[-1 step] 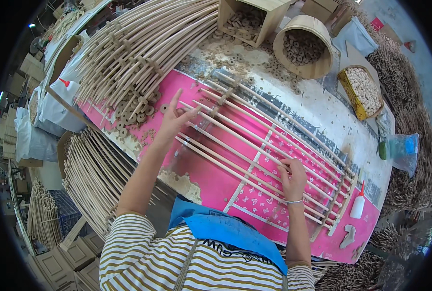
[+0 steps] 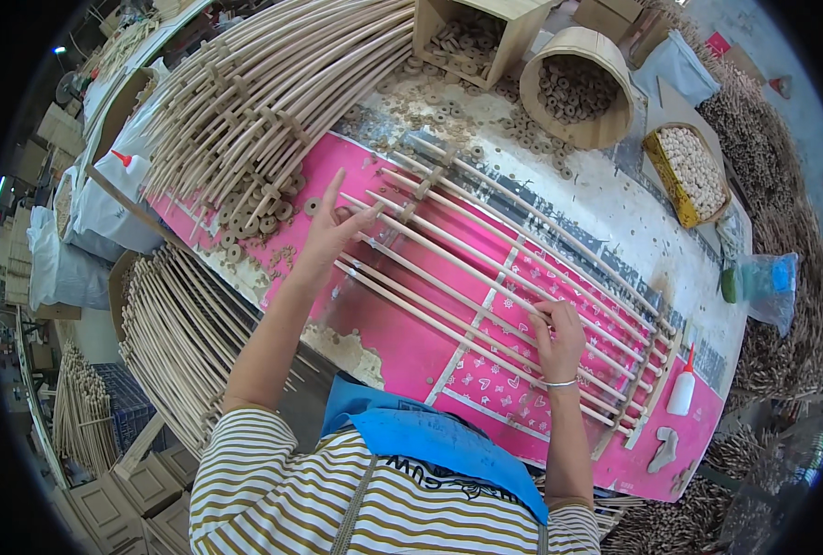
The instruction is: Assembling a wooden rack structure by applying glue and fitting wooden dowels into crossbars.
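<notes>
Several long thin wooden rods [image 2: 485, 277] lie side by side across a pink patterned sheet [image 2: 411, 356] on the table, joined by short cross pieces [image 2: 427, 182]. My left hand [image 2: 330, 233] rests with its fingers apart on the rods' left ends, beside a loose wooden ring [image 2: 312, 206]. My right hand [image 2: 559, 340], with a thin bracelet at the wrist, has its fingers curled onto one rod near the right half of the set. A striped shirt and a blue apron fill the lower edge.
A big stack of curved rod frames [image 2: 273, 83] lies at the upper left with loose rings [image 2: 245, 222] beside it. Behind stand a wooden box [image 2: 513, 23], a round tub [image 2: 606, 125] of rings, and a yellow tray [image 2: 661, 171]. A glue bottle [image 2: 681, 388] stands at right.
</notes>
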The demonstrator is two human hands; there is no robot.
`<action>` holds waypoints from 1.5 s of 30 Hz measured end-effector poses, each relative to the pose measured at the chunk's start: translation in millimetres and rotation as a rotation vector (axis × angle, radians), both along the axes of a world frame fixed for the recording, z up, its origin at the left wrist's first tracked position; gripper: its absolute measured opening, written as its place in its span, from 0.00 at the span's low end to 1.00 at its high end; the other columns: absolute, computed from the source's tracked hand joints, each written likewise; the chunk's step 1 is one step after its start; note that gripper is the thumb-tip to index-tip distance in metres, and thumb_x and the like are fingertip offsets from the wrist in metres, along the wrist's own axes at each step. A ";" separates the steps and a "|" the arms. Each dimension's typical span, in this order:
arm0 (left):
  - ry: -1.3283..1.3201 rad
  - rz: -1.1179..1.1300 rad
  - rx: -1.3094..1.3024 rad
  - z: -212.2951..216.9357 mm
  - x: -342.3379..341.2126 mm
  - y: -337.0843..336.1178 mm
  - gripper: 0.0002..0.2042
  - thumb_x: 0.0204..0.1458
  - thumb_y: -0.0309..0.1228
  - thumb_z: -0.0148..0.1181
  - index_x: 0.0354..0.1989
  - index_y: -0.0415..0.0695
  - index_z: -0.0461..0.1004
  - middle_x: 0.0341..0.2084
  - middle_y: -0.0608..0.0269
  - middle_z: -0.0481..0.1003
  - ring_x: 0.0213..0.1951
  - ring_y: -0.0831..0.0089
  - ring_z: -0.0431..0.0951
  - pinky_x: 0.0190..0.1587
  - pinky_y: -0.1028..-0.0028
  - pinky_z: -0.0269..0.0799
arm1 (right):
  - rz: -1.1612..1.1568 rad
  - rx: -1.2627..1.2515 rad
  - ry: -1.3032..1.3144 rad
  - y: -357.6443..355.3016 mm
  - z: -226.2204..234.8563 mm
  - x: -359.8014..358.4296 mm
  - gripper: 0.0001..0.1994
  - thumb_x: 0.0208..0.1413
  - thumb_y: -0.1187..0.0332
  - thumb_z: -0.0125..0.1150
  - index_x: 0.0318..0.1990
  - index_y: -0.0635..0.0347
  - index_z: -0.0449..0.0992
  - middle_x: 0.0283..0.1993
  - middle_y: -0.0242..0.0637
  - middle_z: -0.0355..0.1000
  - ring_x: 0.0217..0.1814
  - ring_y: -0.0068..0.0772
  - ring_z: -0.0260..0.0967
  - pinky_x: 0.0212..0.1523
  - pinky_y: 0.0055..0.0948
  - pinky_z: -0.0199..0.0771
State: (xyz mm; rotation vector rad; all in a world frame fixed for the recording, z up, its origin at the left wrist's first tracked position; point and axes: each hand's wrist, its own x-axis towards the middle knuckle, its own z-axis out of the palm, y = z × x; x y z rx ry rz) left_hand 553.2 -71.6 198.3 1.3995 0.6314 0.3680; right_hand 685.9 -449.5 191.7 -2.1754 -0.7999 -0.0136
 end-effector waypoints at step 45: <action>0.087 -0.247 1.312 -9.4 13.1 -1.7 0.19 0.46 0.30 0.72 0.49 0.59 0.83 0.40 0.68 0.73 0.46 0.62 0.74 0.49 0.60 0.66 | -0.016 -0.160 -0.241 -1.6 -19.8 14.0 0.07 0.56 0.65 0.71 0.39 0.56 0.83 0.36 0.35 0.74 0.43 0.41 0.71 0.44 0.41 0.68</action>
